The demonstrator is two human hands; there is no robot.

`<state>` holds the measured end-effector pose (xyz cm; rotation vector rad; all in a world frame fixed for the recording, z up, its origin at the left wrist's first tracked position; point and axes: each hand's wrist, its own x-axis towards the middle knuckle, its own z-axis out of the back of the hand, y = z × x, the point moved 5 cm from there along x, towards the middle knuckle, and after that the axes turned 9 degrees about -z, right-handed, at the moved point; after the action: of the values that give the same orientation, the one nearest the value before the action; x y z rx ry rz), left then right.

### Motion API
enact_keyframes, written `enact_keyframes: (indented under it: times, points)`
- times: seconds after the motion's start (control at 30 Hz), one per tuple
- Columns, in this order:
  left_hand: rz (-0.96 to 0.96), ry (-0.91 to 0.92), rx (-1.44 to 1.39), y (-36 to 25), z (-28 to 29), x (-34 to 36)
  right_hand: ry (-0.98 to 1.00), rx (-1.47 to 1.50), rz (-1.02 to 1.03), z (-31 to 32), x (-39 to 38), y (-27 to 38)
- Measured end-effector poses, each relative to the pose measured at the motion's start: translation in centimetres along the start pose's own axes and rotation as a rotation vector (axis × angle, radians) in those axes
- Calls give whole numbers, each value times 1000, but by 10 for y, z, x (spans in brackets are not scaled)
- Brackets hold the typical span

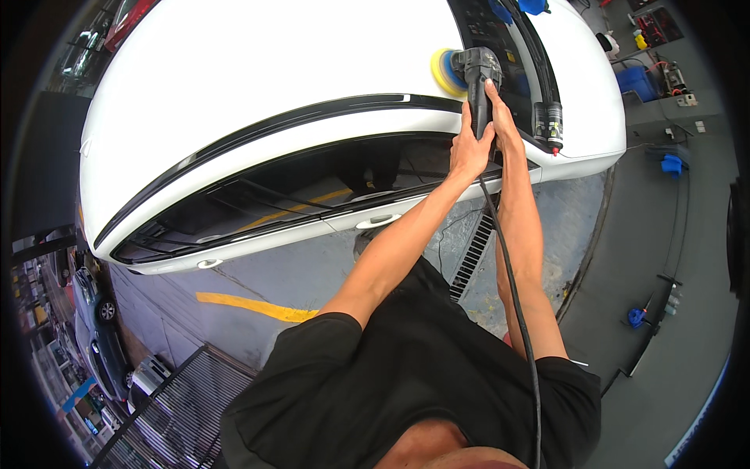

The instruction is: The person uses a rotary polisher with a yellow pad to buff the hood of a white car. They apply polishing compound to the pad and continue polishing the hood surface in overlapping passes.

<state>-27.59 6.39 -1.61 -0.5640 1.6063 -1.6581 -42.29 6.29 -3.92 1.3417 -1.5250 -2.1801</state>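
Observation:
My left hand (471,148) is closed round the lower part of a black polisher (479,64), and my right hand (501,113) grips the same body higher up on its right side, thumb on top. The polisher's yellow and blue round pad (441,72) is tilted at the front right corner of a white car's roof (297,47), beside the dark windscreen. Whether the whole pad touches the paint, I cannot tell. A black cord (506,258) runs from the tool down along my right forearm. Dark bottles (547,125) stand at the lower end of the windscreen, right of my hands.
The car's side windows and door handles (379,220) face me. A floor drain grate (473,258) lies below. A parked dark car (101,328) and a metal grille (164,414) are at the left. At the right are a wall (664,234), blue containers (637,82) and hanging tools.

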Motion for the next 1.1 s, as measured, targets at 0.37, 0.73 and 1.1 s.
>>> enact_keyframes:
  times: [0.37, 0.73, 1.1]
  points:
    - [-45, -82, -72, 11, 9, -15, 68, -71, 38, -11, -6, -7]
    - [-77, -170, -171, 3, 47, -33, 41, -190, 91, -66, -67, 29]
    - [-167, -297, -194, 0, 102, -44, -17, -338, 250, -128, -71, 38]
